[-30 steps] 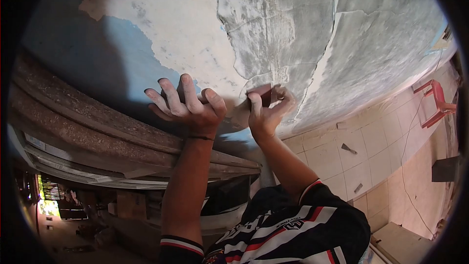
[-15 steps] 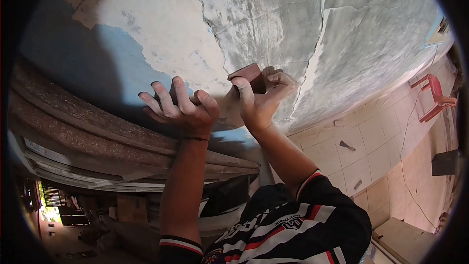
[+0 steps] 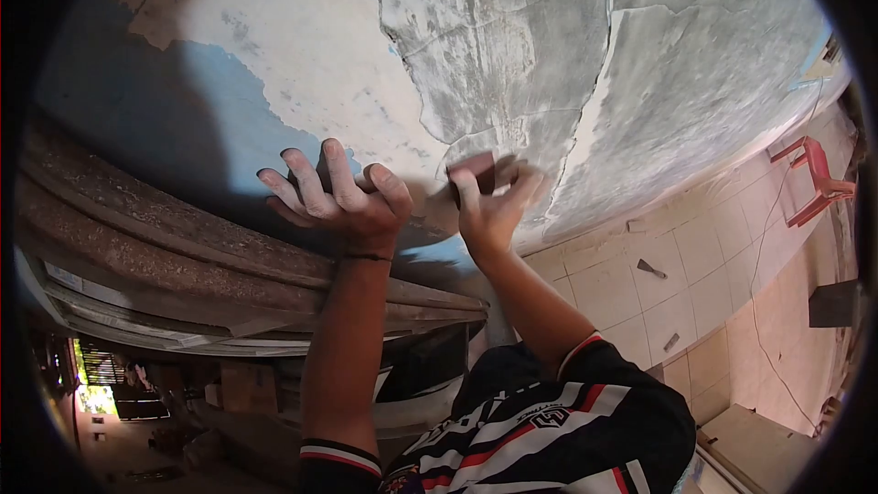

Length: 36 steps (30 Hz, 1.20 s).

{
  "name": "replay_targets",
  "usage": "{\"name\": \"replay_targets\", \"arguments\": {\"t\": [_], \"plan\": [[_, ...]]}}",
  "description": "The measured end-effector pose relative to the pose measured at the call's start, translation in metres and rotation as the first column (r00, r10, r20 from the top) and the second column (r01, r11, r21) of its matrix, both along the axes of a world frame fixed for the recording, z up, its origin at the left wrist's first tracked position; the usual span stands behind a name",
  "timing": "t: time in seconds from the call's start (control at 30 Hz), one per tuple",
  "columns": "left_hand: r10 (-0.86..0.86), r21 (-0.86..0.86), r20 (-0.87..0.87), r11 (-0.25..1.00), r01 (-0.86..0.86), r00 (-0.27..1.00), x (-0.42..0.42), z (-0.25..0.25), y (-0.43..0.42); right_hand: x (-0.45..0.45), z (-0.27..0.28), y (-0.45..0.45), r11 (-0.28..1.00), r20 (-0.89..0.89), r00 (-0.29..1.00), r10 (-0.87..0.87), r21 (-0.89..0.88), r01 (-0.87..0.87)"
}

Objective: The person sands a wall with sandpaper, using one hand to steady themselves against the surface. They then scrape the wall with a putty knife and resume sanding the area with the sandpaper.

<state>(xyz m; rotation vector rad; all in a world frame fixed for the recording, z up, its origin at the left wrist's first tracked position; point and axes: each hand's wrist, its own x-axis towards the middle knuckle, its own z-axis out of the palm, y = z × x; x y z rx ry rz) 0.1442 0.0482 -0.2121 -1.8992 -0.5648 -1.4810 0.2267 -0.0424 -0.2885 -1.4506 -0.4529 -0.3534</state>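
Note:
My right hand [image 3: 497, 212] grips a reddish-brown piece of sandpaper [image 3: 475, 167] against the wall, thumb on the near side. Whether it is folded or wrapped round a block I cannot tell. The fingers there are slightly blurred. The wall [image 3: 466, 55] is cracked, with bare grey plaster, a pale patch and blue paint [image 3: 224, 82] at the left. To the left of the sandpaper is my left hand [image 3: 343, 206], open, its dusty fingers spread and holding nothing. Its fingertips are at the wall; whether they press on it I cannot tell.
A brown moulded wooden frame [image 3: 183, 229] runs along the left, below my left hand. On the tiled floor [image 3: 704, 256] lie a scraper [image 3: 651, 269] and a small flat piece [image 3: 672, 343]. A red plastic stool [image 3: 819, 187] stands at right, near a thin cable [image 3: 753, 297].
My right hand has brought the sandpaper down the wall, towards my body, and its tilt has altered. My left hand has hardly moved.

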Motion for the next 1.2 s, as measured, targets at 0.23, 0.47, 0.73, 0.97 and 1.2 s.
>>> {"name": "replay_targets", "arguments": {"t": [0.23, 0.47, 0.73, 0.97, 1.2], "plan": [[0.015, -0.009, -0.004, 1.000, -0.015, 1.000, -0.001, -0.001, -0.002, 0.018, 0.052, 0.016, 0.939, 0.028, 0.999, 0.046, 0.340, -0.053], [0.022, -0.017, 0.004, 1.000, -0.022, 1.000, 0.002, 0.003, -0.003, -0.001, 0.000, 0.000, 0.997, -0.023, 1.000, 0.006, 0.081, -0.004], [0.016, 0.018, -0.008, 1.000, -0.016, 1.000, 0.000, 0.002, -0.002, 0.001, 0.013, 0.003, 0.997, 0.001, 1.000, -0.019, 0.071, 0.019], [0.014, 0.018, -0.008, 1.000, -0.014, 1.000, 0.003, 0.003, -0.001, 0.003, 0.016, 0.004, 0.988, 0.009, 1.000, -0.009, 0.157, 0.007], [-0.029, 0.058, -0.016, 0.998, 0.029, 0.999, 0.000, 0.003, 0.003, 0.000, 0.004, 0.000, 0.998, 0.047, 0.998, -0.041, -0.045, 0.043]]}}
